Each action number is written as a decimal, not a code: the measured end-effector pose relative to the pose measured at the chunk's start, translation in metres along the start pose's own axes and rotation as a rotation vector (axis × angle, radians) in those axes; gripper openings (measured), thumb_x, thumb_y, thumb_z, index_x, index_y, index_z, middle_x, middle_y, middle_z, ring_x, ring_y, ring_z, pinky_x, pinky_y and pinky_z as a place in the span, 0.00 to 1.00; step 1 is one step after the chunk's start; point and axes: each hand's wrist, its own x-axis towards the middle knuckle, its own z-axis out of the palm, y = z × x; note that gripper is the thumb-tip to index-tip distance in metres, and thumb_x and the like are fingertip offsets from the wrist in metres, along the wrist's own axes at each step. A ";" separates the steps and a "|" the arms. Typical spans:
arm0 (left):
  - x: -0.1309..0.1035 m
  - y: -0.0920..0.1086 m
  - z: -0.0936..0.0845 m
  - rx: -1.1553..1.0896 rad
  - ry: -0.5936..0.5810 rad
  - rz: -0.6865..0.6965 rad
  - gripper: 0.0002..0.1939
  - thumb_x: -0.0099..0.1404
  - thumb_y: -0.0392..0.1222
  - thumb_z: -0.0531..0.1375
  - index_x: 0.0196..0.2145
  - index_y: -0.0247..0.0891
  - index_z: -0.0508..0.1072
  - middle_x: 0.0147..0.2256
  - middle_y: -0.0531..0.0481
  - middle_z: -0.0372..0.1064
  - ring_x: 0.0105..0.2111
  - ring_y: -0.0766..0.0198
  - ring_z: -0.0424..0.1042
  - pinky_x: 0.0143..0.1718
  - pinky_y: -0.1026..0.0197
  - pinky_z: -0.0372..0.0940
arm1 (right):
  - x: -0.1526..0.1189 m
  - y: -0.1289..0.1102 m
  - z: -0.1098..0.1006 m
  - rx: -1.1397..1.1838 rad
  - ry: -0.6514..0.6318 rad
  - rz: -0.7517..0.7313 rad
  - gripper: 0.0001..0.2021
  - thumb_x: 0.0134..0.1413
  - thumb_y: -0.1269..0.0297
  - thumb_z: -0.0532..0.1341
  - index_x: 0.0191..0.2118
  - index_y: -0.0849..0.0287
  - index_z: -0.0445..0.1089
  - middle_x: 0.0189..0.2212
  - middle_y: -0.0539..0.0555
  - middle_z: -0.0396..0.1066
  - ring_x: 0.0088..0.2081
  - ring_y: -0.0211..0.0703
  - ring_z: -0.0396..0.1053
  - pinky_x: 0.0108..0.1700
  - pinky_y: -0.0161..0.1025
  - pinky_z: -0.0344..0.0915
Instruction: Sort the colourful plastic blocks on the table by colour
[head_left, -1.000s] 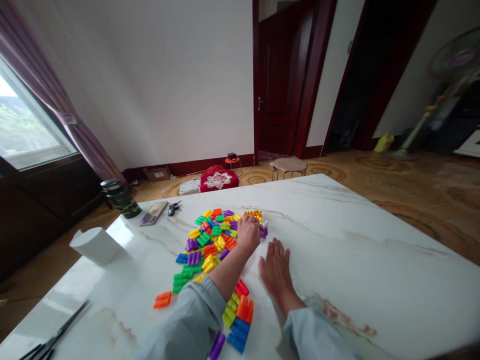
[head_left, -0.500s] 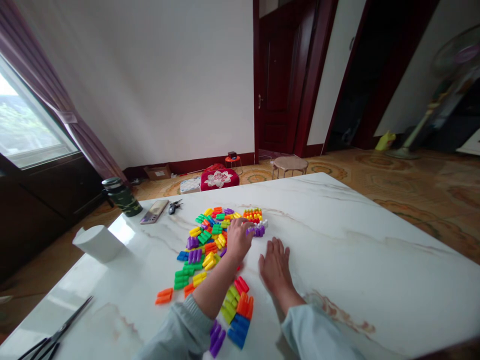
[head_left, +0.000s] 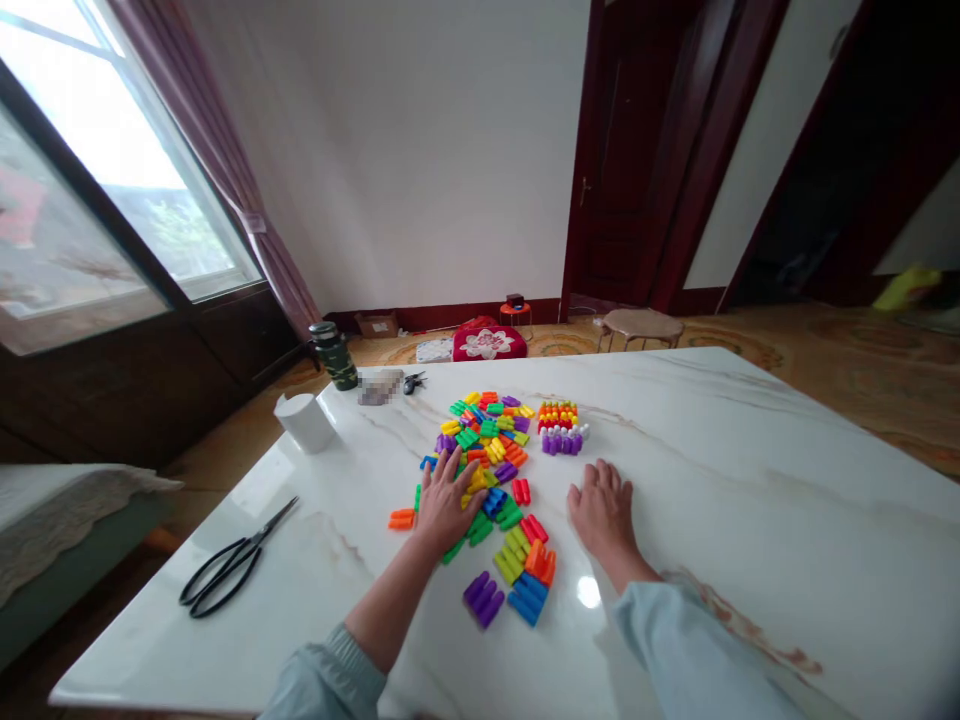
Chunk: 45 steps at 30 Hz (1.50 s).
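Note:
Colourful plastic pieces (head_left: 489, 428) lie in a loose heap on the white marble-patterned table (head_left: 720, 470). Over the heap's left side my left hand (head_left: 448, 508) rests palm down with its fingers spread, hiding some pieces. My right hand (head_left: 602, 508) lies flat on the bare tabletop, right of the heap, fingers apart and holding nothing. Beyond it stands a neat block of joined pieces, with purple ones (head_left: 561, 441) in front, white tips beside them, and red, yellow and orange rows (head_left: 558, 414) behind.
Black-handled scissors (head_left: 238, 562) lie at the left. Farther back are a white paper roll (head_left: 306, 422), a camouflage flask (head_left: 334, 355), a blurred-out flat object (head_left: 381, 387) and keys (head_left: 413, 382). A stool (head_left: 642, 325) stands past the table.
My left hand has left the joined block, come back to the loose heap and spread its fingers. The view has turned left. My right hand still lies flat.

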 end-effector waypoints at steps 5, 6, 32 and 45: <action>0.005 0.006 -0.005 -0.011 -0.044 -0.054 0.25 0.67 0.55 0.55 0.59 0.47 0.67 0.67 0.45 0.50 0.67 0.46 0.47 0.64 0.37 0.44 | 0.001 0.002 -0.001 -0.031 0.021 -0.030 0.20 0.61 0.64 0.50 0.53 0.71 0.65 0.58 0.71 0.61 0.59 0.59 0.56 0.56 0.54 0.52; 0.006 0.007 -0.004 -0.017 -0.050 -0.058 0.25 0.67 0.55 0.55 0.59 0.47 0.67 0.67 0.45 0.50 0.67 0.45 0.47 0.64 0.37 0.43 | 0.001 0.002 0.000 -0.036 0.025 -0.033 0.20 0.61 0.64 0.50 0.53 0.71 0.65 0.57 0.71 0.61 0.59 0.59 0.56 0.56 0.53 0.53; -0.010 0.019 0.014 -0.945 0.243 -0.268 0.16 0.62 0.46 0.61 0.46 0.41 0.76 0.38 0.47 0.77 0.36 0.58 0.76 0.39 0.56 0.73 | 0.002 0.001 -0.003 -0.060 0.028 -0.029 0.17 0.61 0.63 0.51 0.50 0.68 0.67 0.56 0.69 0.63 0.58 0.57 0.58 0.53 0.49 0.54; 0.036 0.027 0.011 -1.617 0.061 -0.456 0.37 0.51 0.59 0.69 0.53 0.34 0.71 0.29 0.49 0.76 0.29 0.60 0.78 0.33 0.60 0.73 | 0.005 0.006 0.008 -0.066 0.053 -0.053 0.18 0.60 0.64 0.52 0.51 0.69 0.67 0.56 0.70 0.64 0.57 0.57 0.60 0.54 0.50 0.55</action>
